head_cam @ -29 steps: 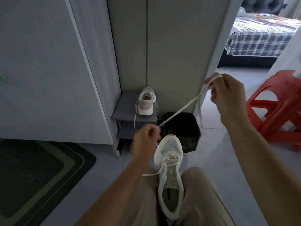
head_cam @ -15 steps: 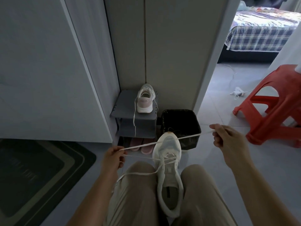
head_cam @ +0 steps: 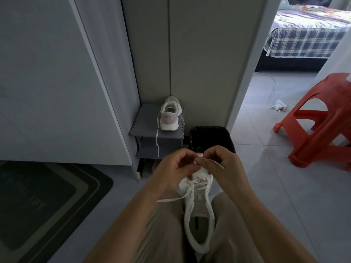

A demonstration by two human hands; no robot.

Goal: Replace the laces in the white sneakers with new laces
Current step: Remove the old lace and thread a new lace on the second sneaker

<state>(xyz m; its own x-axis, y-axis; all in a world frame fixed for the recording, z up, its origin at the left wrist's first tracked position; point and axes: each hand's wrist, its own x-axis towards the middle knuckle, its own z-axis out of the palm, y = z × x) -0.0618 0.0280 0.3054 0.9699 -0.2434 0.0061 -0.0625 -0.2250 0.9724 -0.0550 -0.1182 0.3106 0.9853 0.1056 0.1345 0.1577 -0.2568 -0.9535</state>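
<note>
Sneaker: a white sneaker (head_cam: 199,215) lies sole-down in the gap between the person's thighs, which are in tan trousers. Its toe points away and its opening faces the person.
Lace: a white lace (head_cam: 171,199) crosses the eyelets nearest the toe. One loose end trails out to the left, under the left wrist.
Left hand: the left hand (head_cam: 171,168) is held over the sneaker's toe, palm turned to the right. The fingers are curled in, and thumb and forefinger close together on the lace. Blur hides the exact grip.
Right hand: the right hand (head_cam: 222,164) faces the left, their fingertips nearly touching above the toe cap. Its fingers are curled, and the thumb presses a strip of lace against the forefinger. A short stretch of that strip shows slanting across the hand.
Forearms: both are bare. They rise from the bottom edge and converge in a V over the lap.
Second sneaker: a second sneaker (head_cam: 171,115) stands on top of a grey shoe rack (head_cam: 144,133), heel toward the camera. One of its laces hangs down past the rack's front edge.
Around: a black bin (head_cam: 210,135) sits just beside the rack, behind the hands. A red stool (head_cam: 319,126) stands to the right and a dark mat (head_cam: 47,202) lies to the left. A bed (head_cam: 303,35) with a plaid cover shows through the doorway.
</note>
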